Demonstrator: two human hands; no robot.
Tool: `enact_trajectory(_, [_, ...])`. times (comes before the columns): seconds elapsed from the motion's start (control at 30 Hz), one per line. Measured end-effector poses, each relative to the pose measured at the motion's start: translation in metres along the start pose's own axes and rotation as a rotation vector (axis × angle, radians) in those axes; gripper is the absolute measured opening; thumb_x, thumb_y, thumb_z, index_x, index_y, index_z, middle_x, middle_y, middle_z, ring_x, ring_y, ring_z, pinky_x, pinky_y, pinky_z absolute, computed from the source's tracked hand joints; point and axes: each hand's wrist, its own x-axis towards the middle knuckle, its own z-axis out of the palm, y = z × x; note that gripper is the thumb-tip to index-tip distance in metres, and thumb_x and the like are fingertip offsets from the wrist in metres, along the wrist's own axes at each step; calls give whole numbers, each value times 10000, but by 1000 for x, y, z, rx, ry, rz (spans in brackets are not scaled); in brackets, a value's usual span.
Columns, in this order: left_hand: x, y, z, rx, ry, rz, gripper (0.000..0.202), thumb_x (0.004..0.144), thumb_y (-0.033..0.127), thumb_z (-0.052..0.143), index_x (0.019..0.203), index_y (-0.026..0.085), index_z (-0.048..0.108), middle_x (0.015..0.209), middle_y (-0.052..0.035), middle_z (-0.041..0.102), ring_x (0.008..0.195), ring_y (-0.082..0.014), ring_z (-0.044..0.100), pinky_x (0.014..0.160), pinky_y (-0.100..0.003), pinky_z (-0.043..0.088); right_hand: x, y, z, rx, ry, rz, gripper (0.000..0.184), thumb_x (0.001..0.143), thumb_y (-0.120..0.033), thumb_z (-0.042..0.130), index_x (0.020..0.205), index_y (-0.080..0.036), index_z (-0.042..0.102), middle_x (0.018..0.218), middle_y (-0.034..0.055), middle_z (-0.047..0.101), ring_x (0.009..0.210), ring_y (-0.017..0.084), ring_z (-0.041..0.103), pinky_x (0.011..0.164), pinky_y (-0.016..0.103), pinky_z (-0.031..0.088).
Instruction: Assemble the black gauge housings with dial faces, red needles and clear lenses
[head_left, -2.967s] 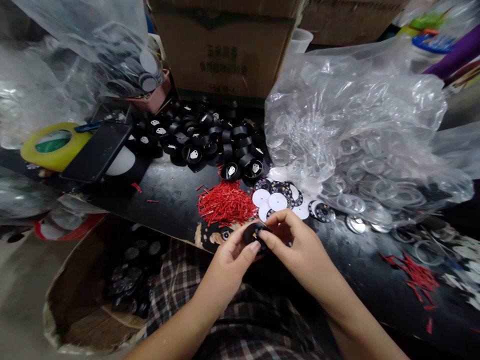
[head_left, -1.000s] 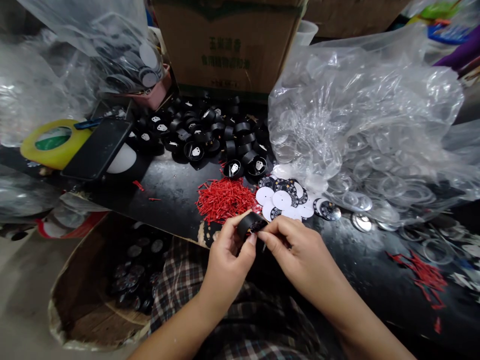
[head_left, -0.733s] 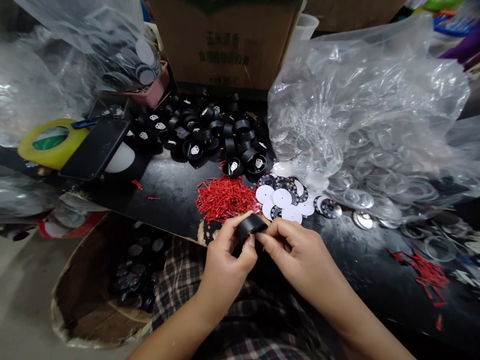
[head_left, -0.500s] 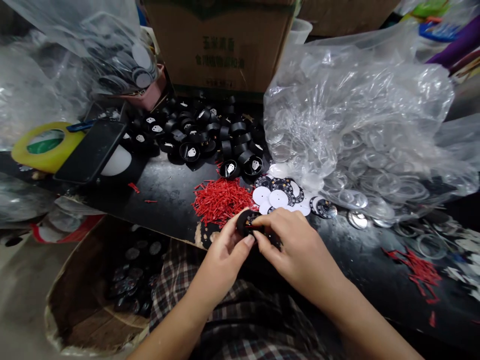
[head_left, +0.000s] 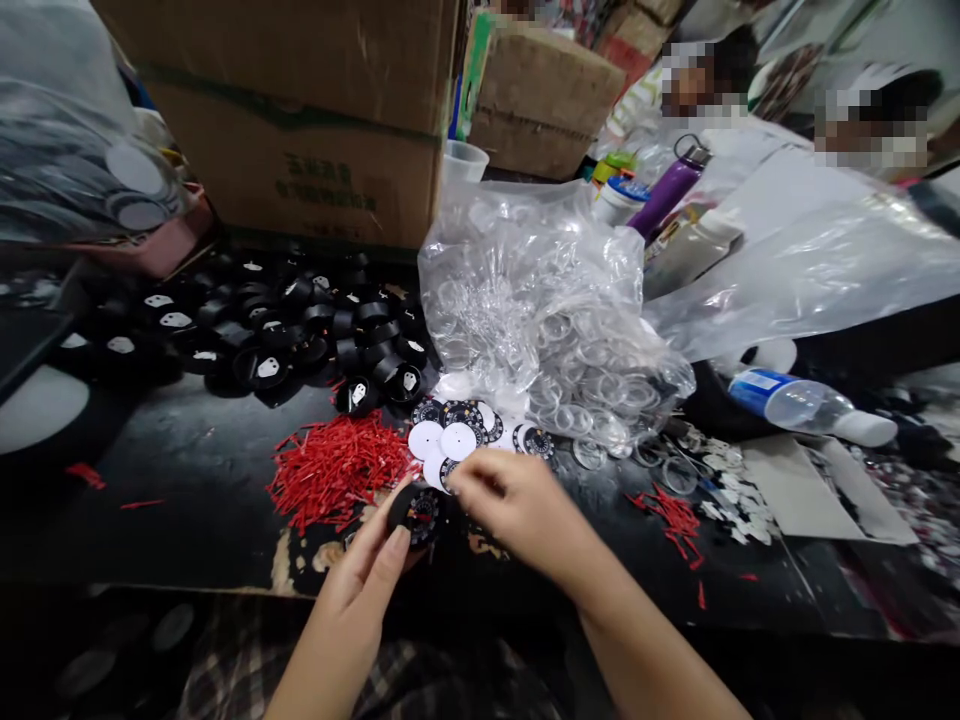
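Above the black table (head_left: 202, 435), left fingers (head_left: 388, 562) clamp a black case (head_left: 422, 516); whether right fingers (head_left: 474, 485) meet, I cannot tell.

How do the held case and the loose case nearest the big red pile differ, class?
The held case shows a dial with a red piece; the loose case, a white piece. The left hand grips the held case; the loose case sits behind the red pile. Both are black and round.

Dark plaid cloth (head_left: 232, 662) with pale lines is worn; the forearms (head_left: 637, 610) are bare.
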Motion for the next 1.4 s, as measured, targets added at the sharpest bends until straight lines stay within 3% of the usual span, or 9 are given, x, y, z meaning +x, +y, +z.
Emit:
enact_trajectory(0.07, [1, 2, 1, -3, -1, 16, 498, 813, 462, 616, 1276, 283, 583, 1385, -43, 553, 1305, -310, 463, 1081, -494, 379, 8, 31, -17, -237, 288, 235, 194, 912, -282, 452, 905, -220, 636, 888, 22, 678, 807, 161, 620, 736, 271, 447])
enact_trajectory(0.17, [1, 5, 3, 59, -15, 58, 522, 802, 449, 633, 1289, 269, 574, 1403, -52, 532, 1329, -312, 430, 1092, -480, 366, 22, 70, -35, -387, 392, 387, 311, 813, -287, 569, 1098, -165, 589, 1121, 148, 614, 1025, 296, 584, 871, 430, 418])
enact_trajectory(0.33, [1, 3, 1, 161, -34, 82, 538, 815, 450, 615, 1317, 269, 547, 1439, -46, 491, 1360, -309, 381, 1123, -483, 311, 26, 88, -34, -440, 349, 400, 420, 783, -277, 592, 1183, -162, 534, 1074, 131, 617, 1016, 296, 595, 885, 453, 419])
enact_trajectory(0.53, [3, 1, 0, 172, -92, 73, 544, 835, 470, 581, 1341, 280, 517, 1446, -47, 484, 1355, -294, 396, 1125, -473, 304, 11, 83, -32, -474, 223, 216, 391, 790, -223, 597, 1180, -212, 610, 1241, 119, 576, 1128, 314, 515, 947, 478, 377])
enact_trajectory(0.67, [0, 3, 5, 56, -12, 73, 503, 811, 455, 621, 1277, 272, 584, 1410, -50, 528, 1349, -301, 404, 1114, -457, 323, 11, 89, -42, -435, 213, 134, 397, 775, -145, 566, 1161, -191, 645, 1186, 131, 613, 1087, 306, 534, 933, 506, 391])
enact_trajectory(0.9, [0, 5, 2, 14, -74, 37, 468, 820, 409, 634, 1270, 287, 589, 1421, -45, 516, 1345, -295, 411, 1101, -450, 355, -8, 77, -41, -124, 345, 134, 316, 892, -293, 466, 1089, -144, 664, 994, 119, 689, 887, 217, 643, 811, 422, 508])
enact_trajectory(1.07, [-4, 8, 14, -353, -25, -28, 396, 853, 382, 601, 1207, 207, 629, 1314, -93, 611, 1186, -282, 577, 977, -417, 494, -26, 31, -6, 834, 169, 376, 392, 802, -364, 647, 1125, -142, 648, 802, 59, 725, 625, 141, 641, 690, 329, 530])
enact_trajectory(1.13, [-7, 9, 17, -446, -31, -44, 353, 867, 356, 589, 1176, 195, 642, 1230, -96, 665, 1067, -253, 650, 918, -393, 529, -27, 15, 2, 1014, 111, 423, 365, 762, -337, 700, 1078, -157, 670, 783, 39, 722, 618, 125, 639, 672, 295, 522])
enact_trajectory(1.4, [-11, 15, 13, -548, -15, -70, 237, 899, 336, 550, 1020, 194, 696, 997, -49, 750, 913, -191, 698, 870, -347, 532, -27, -5, 8, 1081, -7, 422, 349, 768, -344, 692, 1074, -176, 672, 808, 46, 728, 643, 134, 647, 667, 303, 532])
